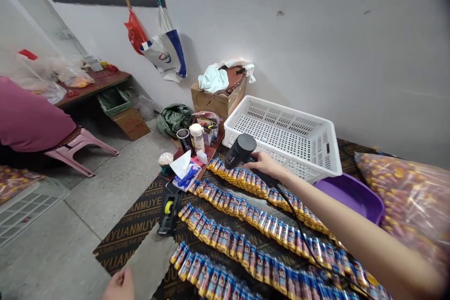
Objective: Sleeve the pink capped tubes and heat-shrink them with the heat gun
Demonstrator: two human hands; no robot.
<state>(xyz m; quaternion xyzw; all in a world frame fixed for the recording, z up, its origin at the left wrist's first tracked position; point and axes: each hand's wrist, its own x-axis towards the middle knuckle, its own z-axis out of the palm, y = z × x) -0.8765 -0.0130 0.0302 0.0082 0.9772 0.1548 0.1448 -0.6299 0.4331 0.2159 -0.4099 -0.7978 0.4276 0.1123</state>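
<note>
A black hair dryer is in my right hand, whose fingers wrap round its handle. The dryer's barrel tilts down over the far row of small blue-and-yellow tubes. Its black cord trails across the rows towards the lower right. Several rows of these tubes, shiny as if in clear film, run diagonally over the printed plywood tabletop. My left hand is at the bottom edge of the view with its fingers curled, beside the table's near left corner; nothing shows in it, and part is cut off.
Behind the rows stands a white plastic crate, with a purple basin and a bag of pieces to its right. A tape dispenser, tissue pack and bottles sit left. A seated person is at far left.
</note>
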